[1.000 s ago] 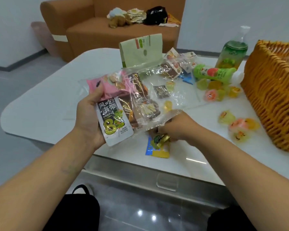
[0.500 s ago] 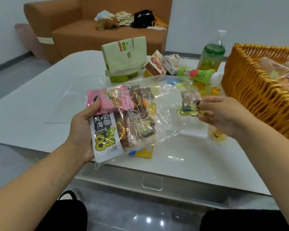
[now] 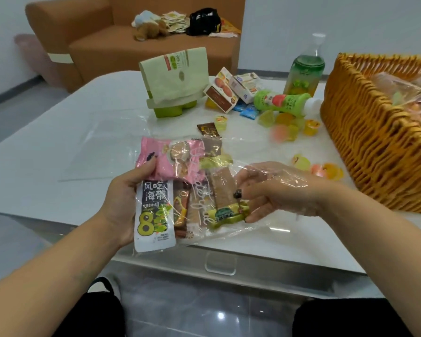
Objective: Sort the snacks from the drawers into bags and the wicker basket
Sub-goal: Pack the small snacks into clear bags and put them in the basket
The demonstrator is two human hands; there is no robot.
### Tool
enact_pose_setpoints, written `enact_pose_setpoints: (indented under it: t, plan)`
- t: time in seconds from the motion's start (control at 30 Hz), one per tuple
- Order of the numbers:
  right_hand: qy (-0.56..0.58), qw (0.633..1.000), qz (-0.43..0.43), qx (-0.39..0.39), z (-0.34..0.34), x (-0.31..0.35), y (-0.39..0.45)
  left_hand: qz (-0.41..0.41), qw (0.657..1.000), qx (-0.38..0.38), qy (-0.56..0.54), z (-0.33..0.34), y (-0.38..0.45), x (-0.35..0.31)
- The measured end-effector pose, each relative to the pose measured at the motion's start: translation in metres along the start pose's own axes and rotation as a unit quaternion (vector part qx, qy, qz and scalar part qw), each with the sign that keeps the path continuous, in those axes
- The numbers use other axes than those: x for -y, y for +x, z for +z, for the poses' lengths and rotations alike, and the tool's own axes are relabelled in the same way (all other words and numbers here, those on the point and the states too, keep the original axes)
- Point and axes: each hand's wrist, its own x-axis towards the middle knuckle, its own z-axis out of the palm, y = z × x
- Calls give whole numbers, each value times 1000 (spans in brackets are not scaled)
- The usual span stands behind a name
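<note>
My left hand point(image 3: 124, 190) grips the left side of a clear plastic bag point(image 3: 243, 233) above the table's front edge. Inside lie a white seaweed packet point(image 3: 153, 215), a pink packet point(image 3: 165, 164) and several brown bars. My right hand point(image 3: 277, 190) is inside the bag's open side, under the film. Its thumb and fingers pinch a green-wrapped snack point(image 3: 226, 215) next to the bars. The wicker basket point(image 3: 374, 147) stands at the right with wrapped snacks inside. Loose jelly cups point(image 3: 311, 126) lie on the white table point(image 3: 58, 147) near it.
A green paper bag point(image 3: 175, 76) stands at the table's middle back beside small biscuit boxes point(image 3: 224, 91). One green bottle point(image 3: 282, 103) lies flat and another point(image 3: 304, 74) stands upright. A flat clear bag point(image 3: 102, 142) lies on the table. An orange sofa point(image 3: 102, 40) is behind.
My right hand picked the green snack off the table, lifted it to the bag's mouth and has now pushed it inside. My left hand kept holding the bag.
</note>
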Motion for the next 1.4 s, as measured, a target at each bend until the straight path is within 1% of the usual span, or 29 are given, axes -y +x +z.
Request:
enact_pose_setpoints:
  t: [0.13, 0.27, 0.33, 0.43, 0.57, 0.63, 0.73, 0.8, 0.9, 0.93, 1.0, 1.03, 1.07, 1.13, 1.2, 1.23, 1.3, 1.33, 1.4]
  plan:
    - [-114, 993, -7, -15, 6, 6, 0, 6, 1000, -14, 0, 1, 2, 1]
    - [-209, 976, -44, -37, 8, 14, -4, 13, 1000, -11, -11, 5, 1, -1]
    - [-193, 980, -44, -27, 8, 15, -5, 13, 1000, 4, -19, 5, 1, -1]
    - [-150, 988, -32, -7, 9, 12, -6, 8, 1000, 4, -21, 6, 0, 1]
    - [-111, 992, -28, -50, 0, 12, -11, 23, 999, 12, -34, 15, -2, 0]
    - [-116, 991, -28, -52, -3, 15, -14, 26, 999, 10, -34, 18, -2, -1]
    - [-147, 989, -32, -2, 2, 15, -15, 20, 999, 29, -24, 18, -1, 2]
    - [-161, 986, -39, -4, 7, 14, -14, 11, 999, 28, -17, 18, 0, 5]
    - [-164, 983, -54, -61, 10, 14, -12, 1, 999, 20, -26, 16, 1, 6]
    - [-190, 976, -63, -91, 11, 14, -10, 0, 999, 18, -33, 16, 1, 6]
    - [-267, 948, -78, -156, 14, 17, -4, 3, 998, 11, -54, 13, 1, 4]
    - [-278, 940, -88, -175, 15, 20, -1, 5, 998, 7, -66, 12, 0, 3]
    - [-264, 942, -94, -183, 14, 23, 0, 10, 997, 8, -76, 10, -1, 2]
    - [-200, 957, -95, -185, 11, 29, 1, 14, 997, 9, -76, 7, -2, -2]
    - [-121, 963, -133, -202, 7, 35, -1, 23, 996, -4, -89, 5, -4, -7]
    - [-84, 954, -169, -232, 4, 37, 0, 31, 995, -13, -97, 3, -4, -11]
    - [-5, 923, -218, -318, -4, 40, 2, 54, 993, -26, -103, -3, -2, -18]
    - [25, 909, -217, -356, -8, 40, 5, 67, 991, -34, -108, -6, -2, -21]
    - [39, 898, -167, -405, -13, 34, 16, 94, 987, -58, -120, -14, -1, -29]
